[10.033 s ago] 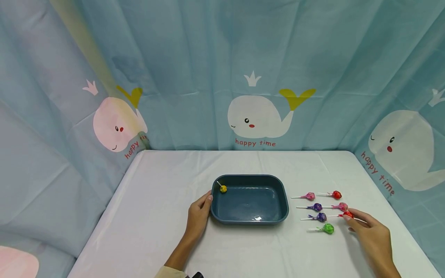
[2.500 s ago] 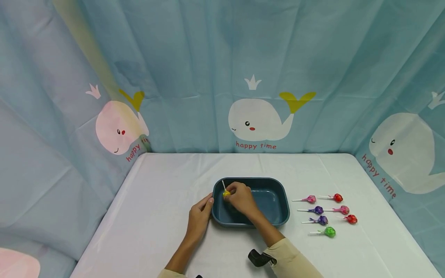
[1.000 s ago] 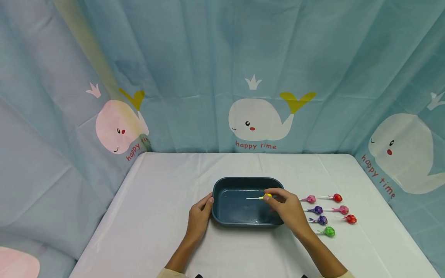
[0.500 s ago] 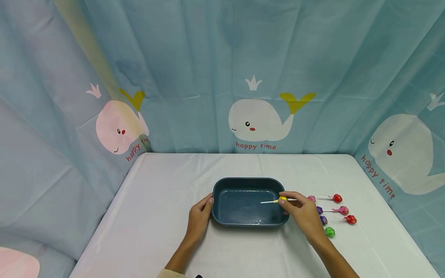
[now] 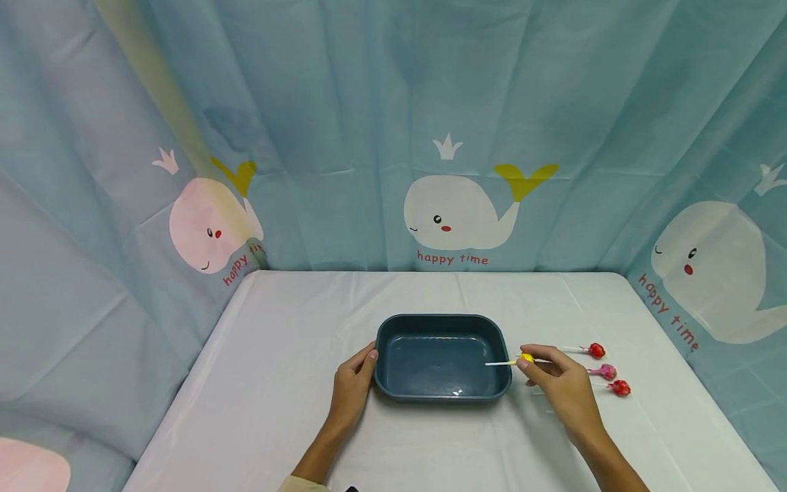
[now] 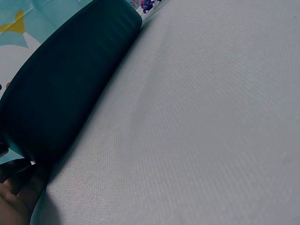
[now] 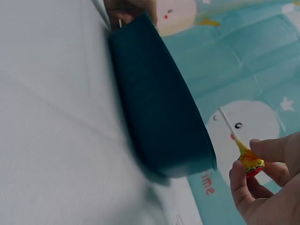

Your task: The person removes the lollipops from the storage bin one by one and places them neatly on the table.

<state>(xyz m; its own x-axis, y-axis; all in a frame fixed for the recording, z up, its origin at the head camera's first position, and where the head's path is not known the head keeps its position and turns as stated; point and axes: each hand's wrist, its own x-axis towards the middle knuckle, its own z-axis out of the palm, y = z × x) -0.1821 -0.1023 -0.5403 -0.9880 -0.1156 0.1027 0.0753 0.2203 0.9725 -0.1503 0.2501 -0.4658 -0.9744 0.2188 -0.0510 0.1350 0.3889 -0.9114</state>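
Note:
A dark blue rectangular tray (image 5: 430, 365) stands on the white-covered table with a bare floor. At its left end my left hand (image 5: 352, 386) grips the side, thumb by the rim; the left wrist view shows the fingers (image 6: 29, 187) against the tray's lower end. My right hand (image 5: 562, 386) pinches a yellow lollipop (image 5: 527, 357) by its wrapped head, just right of the tray. Its white stick points left over the right rim. In the right wrist view the lollipop (image 7: 251, 161) is held between thumb and fingers, clear of the tray wall (image 7: 159, 103).
Beyond my right hand lie two red lollipops (image 5: 596, 350) and a pink lollipop (image 5: 607, 372). The hand hides others, with only stick ends showing; a purple lollipop (image 6: 149, 4) shows in the left wrist view. A whale-print curtain (image 5: 344, 205) hangs behind the table.
The yellow lollipop, which lay in the tray's back left corner, was taken up by my right hand and carried rightward past the rim. My left hand has stayed on the tray.

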